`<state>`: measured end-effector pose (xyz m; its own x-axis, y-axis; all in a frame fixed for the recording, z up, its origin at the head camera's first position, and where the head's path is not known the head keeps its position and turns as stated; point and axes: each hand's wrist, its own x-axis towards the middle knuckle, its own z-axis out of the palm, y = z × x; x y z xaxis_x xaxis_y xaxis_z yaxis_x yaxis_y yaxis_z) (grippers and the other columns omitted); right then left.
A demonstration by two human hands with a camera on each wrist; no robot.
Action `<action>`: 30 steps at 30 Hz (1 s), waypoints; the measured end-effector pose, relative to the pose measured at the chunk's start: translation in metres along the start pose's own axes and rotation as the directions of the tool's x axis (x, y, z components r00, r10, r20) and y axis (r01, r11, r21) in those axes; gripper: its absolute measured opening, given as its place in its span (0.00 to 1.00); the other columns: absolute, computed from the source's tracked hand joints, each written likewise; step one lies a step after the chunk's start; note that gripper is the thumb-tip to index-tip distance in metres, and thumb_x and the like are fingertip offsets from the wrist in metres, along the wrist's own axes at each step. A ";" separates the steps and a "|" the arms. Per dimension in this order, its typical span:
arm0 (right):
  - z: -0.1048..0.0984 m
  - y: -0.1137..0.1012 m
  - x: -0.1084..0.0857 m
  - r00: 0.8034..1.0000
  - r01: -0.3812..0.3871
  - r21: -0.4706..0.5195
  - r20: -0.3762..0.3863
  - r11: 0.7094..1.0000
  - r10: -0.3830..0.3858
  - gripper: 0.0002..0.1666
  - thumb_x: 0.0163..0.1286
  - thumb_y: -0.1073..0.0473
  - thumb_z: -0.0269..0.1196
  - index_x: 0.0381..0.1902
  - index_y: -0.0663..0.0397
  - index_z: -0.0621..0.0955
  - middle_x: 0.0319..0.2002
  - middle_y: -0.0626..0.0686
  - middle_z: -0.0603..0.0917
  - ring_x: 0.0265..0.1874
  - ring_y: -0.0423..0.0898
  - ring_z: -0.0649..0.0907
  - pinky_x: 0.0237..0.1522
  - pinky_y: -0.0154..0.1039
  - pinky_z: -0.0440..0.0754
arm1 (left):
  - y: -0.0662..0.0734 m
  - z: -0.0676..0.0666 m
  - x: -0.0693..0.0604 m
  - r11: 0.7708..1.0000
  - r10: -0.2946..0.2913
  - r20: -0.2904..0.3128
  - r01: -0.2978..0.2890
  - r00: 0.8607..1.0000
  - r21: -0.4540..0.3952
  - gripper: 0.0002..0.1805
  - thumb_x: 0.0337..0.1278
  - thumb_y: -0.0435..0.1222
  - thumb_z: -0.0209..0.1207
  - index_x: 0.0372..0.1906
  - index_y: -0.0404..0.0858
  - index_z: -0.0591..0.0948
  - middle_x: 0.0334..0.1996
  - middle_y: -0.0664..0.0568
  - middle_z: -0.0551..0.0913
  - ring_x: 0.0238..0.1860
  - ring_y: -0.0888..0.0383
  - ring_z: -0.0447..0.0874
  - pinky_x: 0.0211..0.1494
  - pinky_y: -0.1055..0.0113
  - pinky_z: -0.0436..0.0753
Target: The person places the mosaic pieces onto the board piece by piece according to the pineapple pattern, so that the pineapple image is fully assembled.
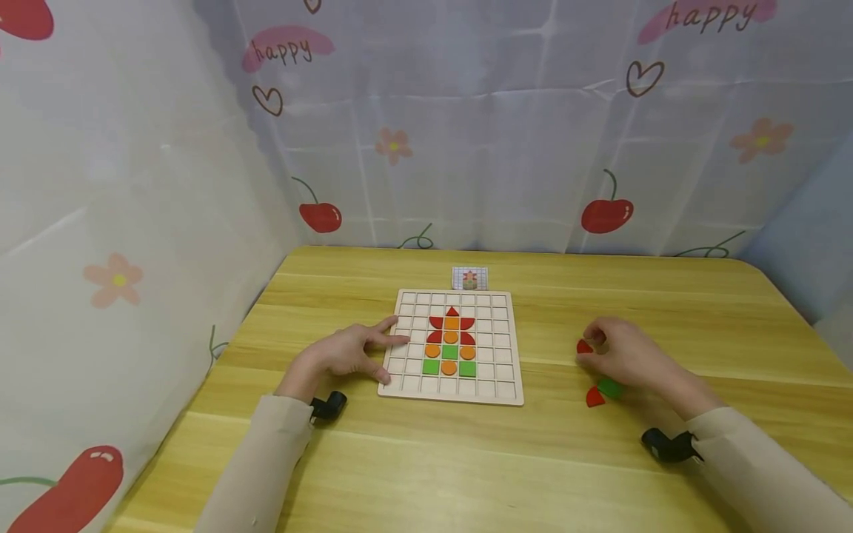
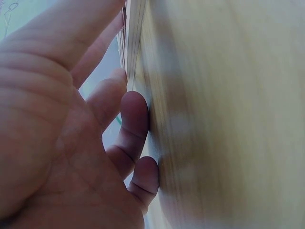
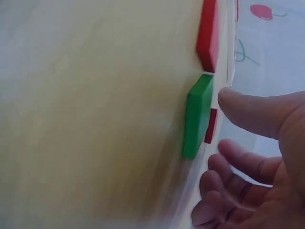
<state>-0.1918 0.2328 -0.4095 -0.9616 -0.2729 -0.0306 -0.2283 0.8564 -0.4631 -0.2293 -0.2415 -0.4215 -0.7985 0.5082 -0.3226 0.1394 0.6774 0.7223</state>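
Observation:
A wooden grid board [image 1: 500,374] bears a figure of red, orange and green pieces, with a red triangle [image 1: 452,312] at its top. My left hand [image 1: 346,351] lies at the board's left side with fingers spread, fingertips and thumb touching its edge. On the right, my right hand [image 1: 625,352] reaches around a small red piece [image 1: 583,346] on the table. Its thumb and forefinger stand apart in the right wrist view, the red piece [image 3: 211,126] beyond the gap. Nearer lie a green piece [image 3: 194,119] and a red quarter-circle piece [image 1: 595,397], side by side.
A small printed card [image 1: 469,278] showing a similar figure lies at the board's far edge. The wooden table [image 1: 433,466] ends at a patterned curtain [image 1: 480,148] behind and on the left. Black wrist cameras are strapped below both hands.

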 end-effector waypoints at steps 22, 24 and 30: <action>0.009 -0.012 0.008 0.997 0.025 -0.022 0.070 0.999 -0.023 0.17 0.70 0.57 0.69 0.48 0.66 0.84 0.40 0.56 0.86 0.37 0.47 0.82 0.43 0.48 0.83 | 0.003 0.001 -0.001 1.000 -0.020 0.008 0.020 1.000 -0.007 0.38 0.48 0.43 0.76 0.69 0.63 0.78 0.85 0.61 0.48 0.85 0.44 0.40 0.83 0.39 0.47; 0.010 -0.021 0.010 0.997 0.034 -0.006 0.070 0.999 -0.034 0.17 0.70 0.57 0.70 0.48 0.65 0.83 0.41 0.56 0.86 0.37 0.47 0.82 0.43 0.47 0.83 | 0.002 0.001 -0.001 1.000 -0.019 0.005 0.019 1.000 -0.002 0.38 0.48 0.43 0.76 0.69 0.63 0.78 0.85 0.61 0.48 0.85 0.44 0.40 0.83 0.38 0.47; 0.016 -0.053 0.018 0.995 0.076 0.015 0.062 0.997 -0.076 0.15 0.70 0.57 0.69 0.48 0.61 0.84 0.41 0.54 0.85 0.37 0.47 0.81 0.40 0.43 0.81 | 0.001 0.000 -0.001 1.000 -0.014 0.001 0.014 1.000 0.009 0.38 0.49 0.44 0.76 0.69 0.63 0.78 0.84 0.61 0.49 0.85 0.44 0.40 0.83 0.39 0.47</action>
<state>-0.1951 0.1756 -0.3999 -0.9300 -0.3640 -0.0499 -0.2980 0.8267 -0.4773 -0.2285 -0.2410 -0.4202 -0.8000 0.4989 -0.3334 0.1332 0.6894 0.7120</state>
